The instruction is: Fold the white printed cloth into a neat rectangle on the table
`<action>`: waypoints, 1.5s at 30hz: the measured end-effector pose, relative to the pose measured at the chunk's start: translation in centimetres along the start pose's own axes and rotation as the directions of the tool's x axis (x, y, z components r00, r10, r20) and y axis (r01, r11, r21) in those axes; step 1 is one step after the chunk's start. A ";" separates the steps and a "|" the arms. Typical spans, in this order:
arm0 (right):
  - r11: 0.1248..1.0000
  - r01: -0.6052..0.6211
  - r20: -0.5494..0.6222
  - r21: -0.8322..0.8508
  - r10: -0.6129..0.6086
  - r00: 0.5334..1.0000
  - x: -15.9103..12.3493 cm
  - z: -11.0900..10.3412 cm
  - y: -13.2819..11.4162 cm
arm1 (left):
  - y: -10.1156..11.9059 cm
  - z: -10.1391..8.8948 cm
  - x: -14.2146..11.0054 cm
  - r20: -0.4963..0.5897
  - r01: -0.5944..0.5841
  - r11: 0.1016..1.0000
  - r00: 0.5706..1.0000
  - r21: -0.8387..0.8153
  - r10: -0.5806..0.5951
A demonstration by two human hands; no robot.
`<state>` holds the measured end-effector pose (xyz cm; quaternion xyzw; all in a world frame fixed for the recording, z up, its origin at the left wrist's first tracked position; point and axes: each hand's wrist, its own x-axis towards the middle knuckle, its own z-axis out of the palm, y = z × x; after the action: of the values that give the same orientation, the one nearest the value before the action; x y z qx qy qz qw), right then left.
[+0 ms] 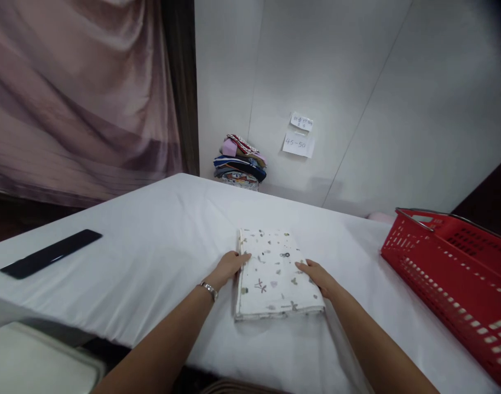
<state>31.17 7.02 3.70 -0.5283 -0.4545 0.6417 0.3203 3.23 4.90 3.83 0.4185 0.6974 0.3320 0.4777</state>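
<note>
A folded white cloth [275,282] printed with small plants and shapes lies on the white-covered table [151,262], its layered edges showing at the front and left. My left hand [229,265] grips the cloth's left edge, thumb on top and the other fingers mostly hidden against the side. On the opposite edge, my right hand [318,273] holds the cloth the same way, its thumb resting on the printed top. A metal bracelet [210,290] circles my left wrist.
A red plastic basket [447,273] with a metal handle stands at the right. To the left lies a flat dark panel [53,253]. Behind the table's far edge rises a pile of folded fabrics [240,164], near paper labels [298,143] on the wall. A pale chair [36,361] sits at lower left.
</note>
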 end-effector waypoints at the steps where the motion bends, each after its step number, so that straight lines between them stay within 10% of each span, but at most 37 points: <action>1: 1.000 0.011 -0.016 0.002 -0.011 1.000 -0.1 0.1 -0.1 | 0.3 0.0 -0.3 0.007 0.019 1.000 1.000 -0.022 -0.019; 23: 0.999 -0.008 -0.070 0.046 0.011 0.998 -1.1 -3.6 2.6 | 0.3 3.0 -2.7 0.355 0.251 0.845 0.932 -0.472 -0.078; 32: 0.993 -0.013 0.011 0.114 0.012 1.000 -1.8 -3.5 2.3 | 0.0 3.7 -2.8 0.130 0.021 0.904 0.991 -0.427 0.038; 37: 0.997 -0.069 -0.041 0.037 0.071 0.997 -0.3 -3.9 1.6 | 0.1 3.9 -2.3 0.280 0.161 0.783 0.960 -0.601 0.017; 45: 0.997 -0.074 -0.148 -0.038 0.068 0.987 4.7 -4.0 -0.3 | 1.5 4.2 -1.6 0.174 0.202 0.716 0.978 -0.668 -0.114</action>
<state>33.90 12.35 2.05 -0.5965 -0.4243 0.6024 0.3182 7.87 4.35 4.38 0.1717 0.5298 0.4968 0.6656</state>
